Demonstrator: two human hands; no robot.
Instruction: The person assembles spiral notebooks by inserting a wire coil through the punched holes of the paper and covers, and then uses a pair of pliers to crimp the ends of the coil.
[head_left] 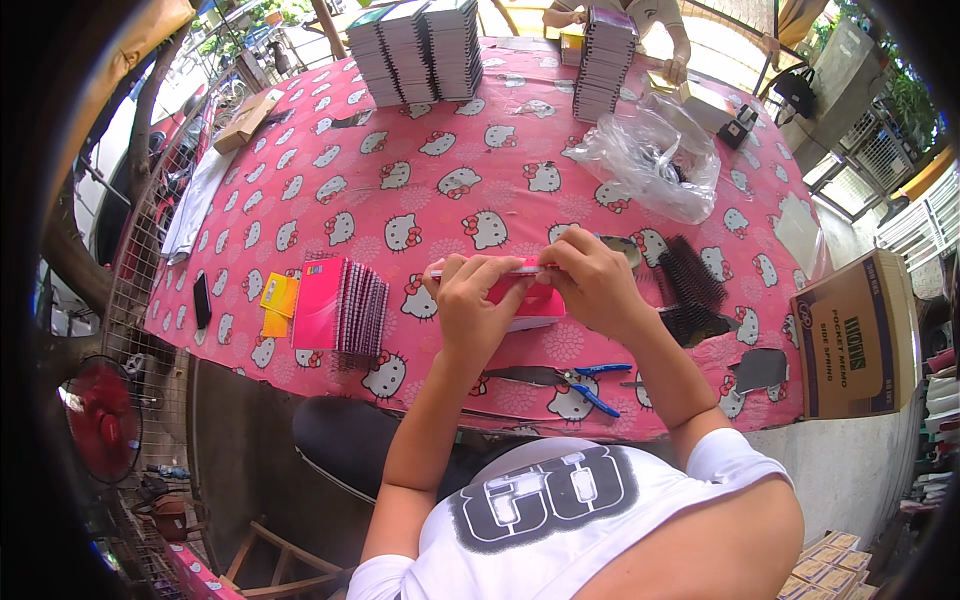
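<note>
Over the near middle of the table, my left hand [472,300] and my right hand [597,282] pinch the two ends of a thin pink notebook [525,268], its edge turned up toward me. Fingers cover much of it, so whether a coil is in its edge cannot be told. Just beneath lies another pink-covered pad or stack [540,308] with white page edges. Nearer me rest blue-handled pliers [585,385]. Right of my right hand is a heap of black spiral coils [690,285]. A stack of pink spiral notebooks [340,305] stands left of my left hand.
Yellow pads [279,300] and a black phone [202,300] lie at the left. Tall notebook stacks [415,55] stand far back, with another stack [604,65] near a person [650,25]. A transparent plastic bag [655,160] lies far right; a cardboard box [855,335] stands right.
</note>
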